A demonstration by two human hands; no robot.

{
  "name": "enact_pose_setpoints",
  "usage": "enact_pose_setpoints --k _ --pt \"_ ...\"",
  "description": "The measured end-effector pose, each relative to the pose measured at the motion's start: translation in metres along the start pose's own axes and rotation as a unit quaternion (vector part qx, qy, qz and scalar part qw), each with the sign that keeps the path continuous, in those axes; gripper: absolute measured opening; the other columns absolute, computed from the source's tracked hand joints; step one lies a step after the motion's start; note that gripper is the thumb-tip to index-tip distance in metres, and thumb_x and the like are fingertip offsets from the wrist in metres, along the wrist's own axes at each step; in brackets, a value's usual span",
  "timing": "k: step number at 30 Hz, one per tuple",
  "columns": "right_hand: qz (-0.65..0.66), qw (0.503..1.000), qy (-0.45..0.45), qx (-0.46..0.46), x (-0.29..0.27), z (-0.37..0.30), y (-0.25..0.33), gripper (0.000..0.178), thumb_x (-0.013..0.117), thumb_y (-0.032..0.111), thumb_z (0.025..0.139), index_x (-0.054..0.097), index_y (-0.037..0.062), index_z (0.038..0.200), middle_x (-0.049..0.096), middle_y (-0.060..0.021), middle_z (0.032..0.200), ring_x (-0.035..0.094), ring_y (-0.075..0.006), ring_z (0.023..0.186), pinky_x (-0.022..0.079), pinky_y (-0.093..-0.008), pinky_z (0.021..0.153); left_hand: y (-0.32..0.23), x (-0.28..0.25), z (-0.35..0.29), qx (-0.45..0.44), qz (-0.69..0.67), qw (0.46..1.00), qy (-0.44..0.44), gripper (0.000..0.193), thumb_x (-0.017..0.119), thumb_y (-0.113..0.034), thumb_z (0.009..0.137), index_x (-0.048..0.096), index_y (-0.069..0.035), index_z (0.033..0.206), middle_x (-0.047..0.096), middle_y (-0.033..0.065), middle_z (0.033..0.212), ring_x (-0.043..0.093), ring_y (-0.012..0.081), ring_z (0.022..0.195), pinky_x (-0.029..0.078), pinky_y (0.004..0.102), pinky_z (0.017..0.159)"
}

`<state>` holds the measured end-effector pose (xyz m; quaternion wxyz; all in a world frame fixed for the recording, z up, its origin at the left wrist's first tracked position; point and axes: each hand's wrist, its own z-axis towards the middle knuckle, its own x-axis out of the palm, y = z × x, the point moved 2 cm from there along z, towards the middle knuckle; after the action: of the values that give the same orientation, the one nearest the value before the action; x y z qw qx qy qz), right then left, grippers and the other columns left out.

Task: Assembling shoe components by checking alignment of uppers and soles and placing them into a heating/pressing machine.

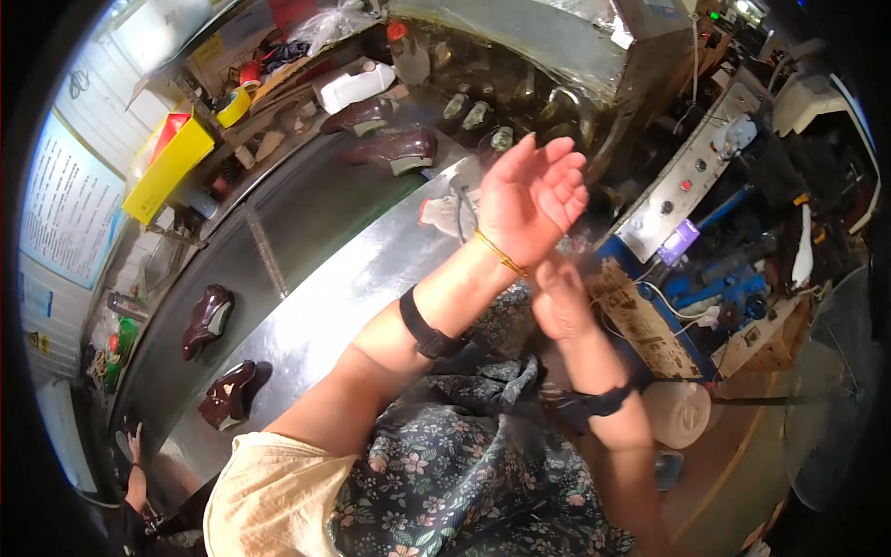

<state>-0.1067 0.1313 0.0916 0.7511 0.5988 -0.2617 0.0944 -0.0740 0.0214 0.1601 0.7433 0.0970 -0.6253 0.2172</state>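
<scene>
Left hand (534, 200) nearest, held up, palm turned up, fingers loosely curled, nothing grasped. Yellow bracelet (499, 252) circles its wrist. Right hand (561, 304) just below, its fingers close against that wrist beside the bracelet; from where I stand, cannot tell whether they pinch it. Black strap (427, 327) around the left forearm; floral apron (445, 455) beneath. Glossy dark-red shoe (225, 396) lies on the metal desk (320, 278); second shoe (208, 320) on the dark strip (334, 200) alongside.
</scene>
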Motion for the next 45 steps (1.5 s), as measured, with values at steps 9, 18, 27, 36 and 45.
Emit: enact_pose_setpoints --k 9,18,27,36,45 --pt "-0.192 0.976 0.053 -0.091 0.04 0.01 -0.087 0.046 0.07 0.035 0.084 0.061 -0.0029 0.108 0.066 -0.0093 0.1 0.061 -0.0183 0.092 0.05 -0.0318 0.08 -0.034 -0.05 -0.015 0.08 0.089 0.981 -0.153 0.024 0.054 -0.025 0.092 0.061 -0.004 0.1 0.066 0.007 0.086 0.064 0.0169 0.077 0.052 0.0325 0.072" --pt "-0.352 0.93 -0.07 0.08 -0.045 -0.024 -0.105 0.043 0.067 0.009 0.085 0.055 -0.0039 0.124 0.058 -0.0173 0.125 0.055 -0.0232 0.117 0.041 -0.0326 0.1 -0.288 -0.222 0.011 0.152 0.908 0.283 -0.269 0.049 0.061 -0.001 0.072 0.056 -0.003 0.121 0.057 0.0181 0.123 0.054 0.0335 0.116 0.042 0.0371 0.101" --pt "-0.291 0.862 -0.316 0.271 -0.1 -0.128 -0.098 0.027 0.058 0.01 0.092 0.059 -0.0035 0.116 0.065 -0.0116 0.11 0.062 -0.0177 0.102 0.046 -0.0293 0.092 -0.399 -0.26 -0.012 -0.14 0.921 0.124 -0.342 0.067 0.079 -0.036 0.063 0.055 -0.011 0.12 0.059 0.0146 0.116 0.051 0.0342 0.115 0.043 0.0405 0.098" --pt "-0.306 0.92 -0.205 0.131 -0.101 -0.038 -0.108 0.021 0.059 0.006 0.091 0.062 -0.0034 0.109 0.068 -0.0084 0.099 0.064 -0.0136 0.087 0.051 -0.0243 0.077 -0.324 -0.227 -0.098 -0.172 0.808 0.443 -0.349 0.039 0.075 -0.033 0.075 0.065 -0.004 0.099 0.066 0.0074 0.082 0.063 0.019 0.072 0.049 0.0317 0.067" --pt "-0.232 0.95 -0.07 -0.198 0.013 0.061 -0.012 0.054 0.065 0.018 0.088 0.045 -0.0006 0.134 0.054 -0.0105 0.13 0.052 -0.0165 0.115 0.04 -0.0299 0.098 -0.141 -0.155 -0.229 -0.085 0.563 0.8 -0.191 0.062 0.05 -0.041 0.092 0.037 -0.001 0.137 0.053 0.0211 0.129 0.063 0.0383 0.098 0.057 0.0498 0.07"
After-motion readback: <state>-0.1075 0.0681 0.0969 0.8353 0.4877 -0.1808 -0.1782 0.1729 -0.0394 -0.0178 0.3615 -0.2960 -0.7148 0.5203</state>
